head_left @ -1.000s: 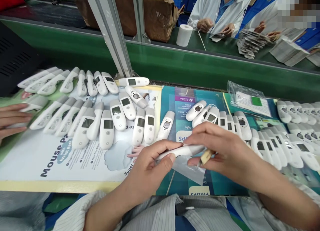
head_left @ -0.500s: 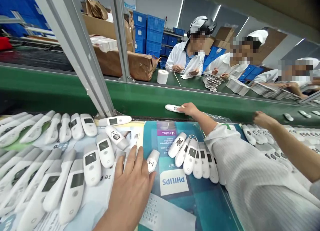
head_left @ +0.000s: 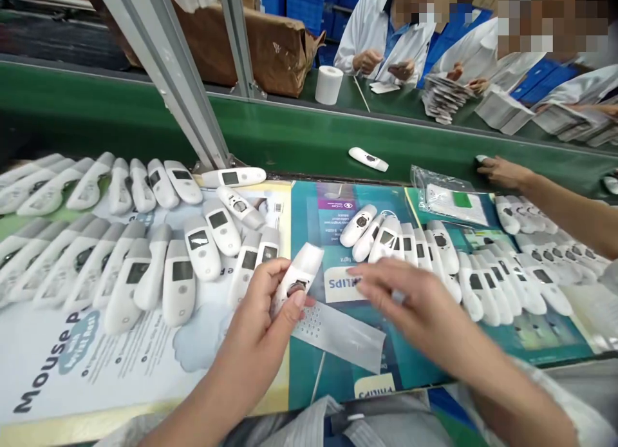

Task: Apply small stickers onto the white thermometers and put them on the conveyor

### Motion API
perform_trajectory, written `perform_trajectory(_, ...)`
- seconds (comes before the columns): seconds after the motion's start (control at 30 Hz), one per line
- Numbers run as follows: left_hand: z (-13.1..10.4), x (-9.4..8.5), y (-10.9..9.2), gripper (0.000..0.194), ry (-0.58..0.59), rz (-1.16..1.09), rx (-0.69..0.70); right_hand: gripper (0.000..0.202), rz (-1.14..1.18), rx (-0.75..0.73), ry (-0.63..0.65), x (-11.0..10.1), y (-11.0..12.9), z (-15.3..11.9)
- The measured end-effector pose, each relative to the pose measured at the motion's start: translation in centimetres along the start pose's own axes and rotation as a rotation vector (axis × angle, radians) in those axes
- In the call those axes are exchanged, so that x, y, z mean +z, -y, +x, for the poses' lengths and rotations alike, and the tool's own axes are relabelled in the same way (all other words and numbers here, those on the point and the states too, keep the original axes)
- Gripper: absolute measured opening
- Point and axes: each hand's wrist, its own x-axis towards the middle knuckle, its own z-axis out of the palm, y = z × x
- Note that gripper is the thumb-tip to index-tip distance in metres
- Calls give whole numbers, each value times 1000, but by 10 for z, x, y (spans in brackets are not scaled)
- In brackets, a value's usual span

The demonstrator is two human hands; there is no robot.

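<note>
My left hand (head_left: 270, 318) is closed around a white and grey handheld thermometer (head_left: 302, 273), held tilted above the mats with its dark cut-out facing up. My right hand (head_left: 410, 299), slightly blurred, hovers over the teal mat (head_left: 333, 382) with its fingers stretched out and nothing in them. Between the hands lies a translucent sheet of small round dots (head_left: 347, 337). A separate thermometer (head_left: 368, 159) rests on the green conveyor belt (head_left: 290, 134). Just beyond my right hand, a cluster of thermometers (head_left: 358, 225) lies on the teal mat.
Rows of thermometers (head_left: 178, 283) cover the left mat. More thermometers (head_left: 543, 283) lie at the right, near a clear plastic bag (head_left: 449, 199). A metal post (head_left: 168, 73) rises at the belt's edge. A co-worker's hand (head_left: 505, 172) reaches onto the belt; others sit across it.
My right hand has let go of the thermometer on the belt and drawn back over the mat. My left hand has picked up a thermometer. The view has tipped downward.
</note>
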Motion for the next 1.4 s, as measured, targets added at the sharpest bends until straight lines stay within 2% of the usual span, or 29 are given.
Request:
perform_trajectory(0.1, -13, 9, 13, 29, 14, -107, -51, 20, -16, 52, 39, 40, 5, -36)
perform_trajectory(0.23, -18, 16, 25, 31, 25, -80, -48, 16, -113, 80, -6, 68, 1, -42)
perform_trajectory(0.4, -21, 19, 26, 27, -3, -83, -25, 13, -198, 92, -71, 74, 1, -43)
perform_trajectory(0.63, -20, 22, 28, 25, -12, -117, 1, 4, -162, 117, -104, 82, 2, -42)
perform_trajectory(0.73, -21, 22, 28, 25, -19, -113, 1, 7, -173, 100, -121, 87, 1, -41)
perform_trajectory(0.87, -19, 18, 28, 27, -3, -95, -33, 10, 11, 126, -138, 78, 3, -41)
perform_trajectory(1.0, -13, 10, 19, 24, 86, 24, -70, 5, 222, 78, -159, 46, 13, -32)
perform_trajectory(1.13, -10, 5, 2, 22, 189, 179, -4, 7, 216, -18, -27, 19, 29, -14)
perform_trajectory(1.27, -13, 4, -8, 28, 206, 207, 28, 10, 190, -60, 70, 15, 37, 0)
perform_trajectory(1.4, -16, 3, -9, 21, 179, 214, 19, 13, 155, -65, 111, 17, 38, 4)
